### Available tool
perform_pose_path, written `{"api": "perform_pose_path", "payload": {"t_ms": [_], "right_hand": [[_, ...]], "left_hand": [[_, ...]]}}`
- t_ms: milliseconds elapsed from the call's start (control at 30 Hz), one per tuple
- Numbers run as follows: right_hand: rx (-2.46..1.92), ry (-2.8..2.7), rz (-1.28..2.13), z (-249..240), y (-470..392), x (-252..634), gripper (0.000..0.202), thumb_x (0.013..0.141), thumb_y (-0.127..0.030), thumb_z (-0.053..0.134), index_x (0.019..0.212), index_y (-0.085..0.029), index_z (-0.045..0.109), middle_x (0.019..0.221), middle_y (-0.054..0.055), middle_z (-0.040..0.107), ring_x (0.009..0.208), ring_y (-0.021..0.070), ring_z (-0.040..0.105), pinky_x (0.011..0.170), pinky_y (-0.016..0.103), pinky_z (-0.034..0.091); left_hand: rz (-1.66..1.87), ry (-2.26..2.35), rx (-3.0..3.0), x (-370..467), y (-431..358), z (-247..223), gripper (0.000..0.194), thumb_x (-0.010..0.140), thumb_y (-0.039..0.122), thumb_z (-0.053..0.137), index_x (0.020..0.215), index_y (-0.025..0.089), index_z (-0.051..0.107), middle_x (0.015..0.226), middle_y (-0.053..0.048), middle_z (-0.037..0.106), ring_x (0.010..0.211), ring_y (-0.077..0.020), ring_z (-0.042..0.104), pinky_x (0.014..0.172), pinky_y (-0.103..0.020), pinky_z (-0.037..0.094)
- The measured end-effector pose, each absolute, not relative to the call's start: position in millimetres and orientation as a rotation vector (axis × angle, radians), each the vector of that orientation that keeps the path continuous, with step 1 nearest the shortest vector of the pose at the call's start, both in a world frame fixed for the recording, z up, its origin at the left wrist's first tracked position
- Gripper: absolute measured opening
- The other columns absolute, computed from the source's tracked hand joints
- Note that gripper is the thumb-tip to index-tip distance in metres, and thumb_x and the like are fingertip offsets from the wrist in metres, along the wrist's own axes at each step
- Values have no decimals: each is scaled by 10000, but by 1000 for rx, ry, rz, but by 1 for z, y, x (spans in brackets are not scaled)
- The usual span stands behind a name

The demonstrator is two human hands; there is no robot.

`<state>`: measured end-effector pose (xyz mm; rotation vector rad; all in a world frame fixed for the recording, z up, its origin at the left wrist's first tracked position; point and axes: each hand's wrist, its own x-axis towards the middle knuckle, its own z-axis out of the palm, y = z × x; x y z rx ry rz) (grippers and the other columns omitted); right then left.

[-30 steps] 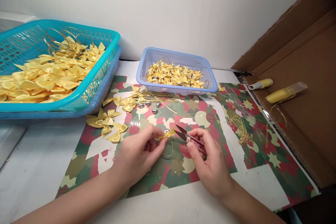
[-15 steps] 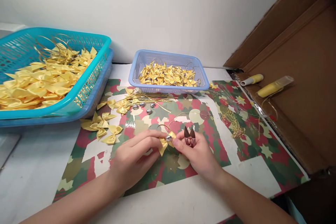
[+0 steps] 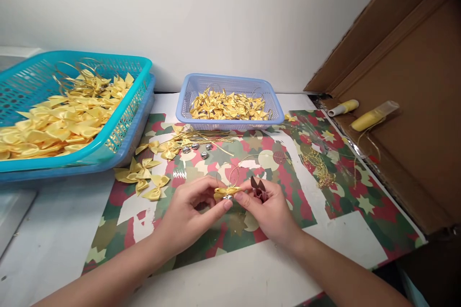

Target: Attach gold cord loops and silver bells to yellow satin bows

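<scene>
Between my two hands is a yellow ribbon bow [image 3: 230,191] with a silver jingle bell [image 3: 227,197] at its front and a loop of gold cord [image 3: 234,176] rising behind it. My left hand [image 3: 196,208] pinches the bow's left side, thumb close to the bell. My right hand [image 3: 272,208] pinches the right side, and small thread snips [image 3: 258,187] are tucked in its fingers with dark blades pointing up. Beyond my hands lie several loose silver bells [image 3: 204,155], some gold cord lengths [image 3: 219,136] and several loose yellow bows [image 3: 156,187].
A teal basket [image 3: 139,88] heaped with yellow bows stands at left on a blue one. A lilac basket [image 3: 230,123] of bows with bells stands at the back. Gold cord scraps [image 3: 324,172] lie at right. Two thread cones [image 3: 374,116] project from the cardboard wall [image 3: 406,57].
The bow has tipped so that its edge and the bell now face me. My left thumb has come round to the front beside the bell. The snips have tilted slightly in my right hand.
</scene>
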<state>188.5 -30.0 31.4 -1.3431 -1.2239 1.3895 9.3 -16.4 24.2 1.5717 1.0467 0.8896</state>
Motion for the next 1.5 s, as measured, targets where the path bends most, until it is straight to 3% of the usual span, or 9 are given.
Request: {"api": "perform_pose_path", "payload": {"t_ms": [100, 267, 500, 667, 867, 1000, 1100, 1233, 1500], "right_hand": [[-1329, -1231, 1420, 31, -30, 189, 190, 780, -373, 659, 764, -185, 684, 574, -40, 409, 538, 96, 334, 492, 237, 289], [-1333, -1288, 1335, 33, -30, 190, 133, 764, -311, 681, 784, -188, 634, 517, -92, 243, 486, 74, 239, 458, 219, 230], [-1301, -1239, 1381, 32, -31, 188, 217, 816, -331, 629, 673, -174, 582, 591, -37, 449, 533, 81, 357, 474, 212, 304], [-1309, -1210, 1392, 31, -30, 188, 200, 815, -323, 627, 689, -171, 590, 586, -37, 463, 529, 78, 370, 485, 206, 332], [-1251, -1397, 1219, 28, -33, 188, 77, 779, -243, 652, 741, -182, 622, 523, -69, 422, 446, 59, 316, 407, 189, 271], [-1113, -1634, 888, 25, -34, 192, 109, 756, -114, 600, 807, -193, 655, 567, -48, 552, 470, 74, 434, 453, 194, 355], [-983, -1748, 718, 24, -32, 195, 236, 787, -48, 492, 827, -197, 670, 588, -32, 608, 497, 84, 500, 478, 199, 383], [-875, -1886, 417, 21, -29, 198, 260, 848, -67, 450, 817, -188, 678, 528, -33, 582, 454, 89, 431, 469, 237, 323], [-828, -1975, 143, 16, -29, 205, 298, 936, -163, 419, 865, -177, 708, 503, -24, 520, 473, 102, 431, 488, 269, 276]], "left_hand": [[870, 1087, 1654, 10, -16, 24, 115, 839, 288, 633, 830, 175, 645, 771, -41, 644, 674, -155, 607, 550, -239, 497], [868, 1104, 1791, 9, -13, 25, 161, 851, 290, 625, 741, 171, 626, 682, -17, 635, 599, -131, 557, 505, -225, 438], [909, 1077, 1840, 9, -15, 21, 81, 830, 249, 666, 808, 188, 618, 707, 2, 634, 560, -101, 531, 475, -201, 429], [1152, 974, 1733, 11, -19, 21, 415, 772, 148, 715, 1111, 265, 505, 1004, -22, 640, 746, -118, 631, 566, -196, 535], [1201, 945, 1708, 10, -20, 20, 411, 821, 44, 619, 1125, 277, 469, 872, 19, 709, 805, -118, 703, 698, -201, 562], [1165, 984, 1739, 7, -21, 19, 415, 814, 54, 631, 1137, 272, 485, 867, 20, 720, 813, -114, 705, 762, -211, 552], [1191, 1043, 1717, 7, -20, 21, 354, 808, 94, 630, 1097, 257, 505, 883, 10, 653, 798, -116, 662, 705, -215, 551], [966, 1065, 1615, 8, -16, 27, 56, 871, 249, 564, 875, 201, 534, 712, 27, 548, 593, -95, 539, 506, -189, 469], [722, 1080, 1562, 4, -12, 27, 409, 897, 446, 459, 579, 195, 402, 481, 57, 408, 445, -85, 367, 422, -203, 287]]}}
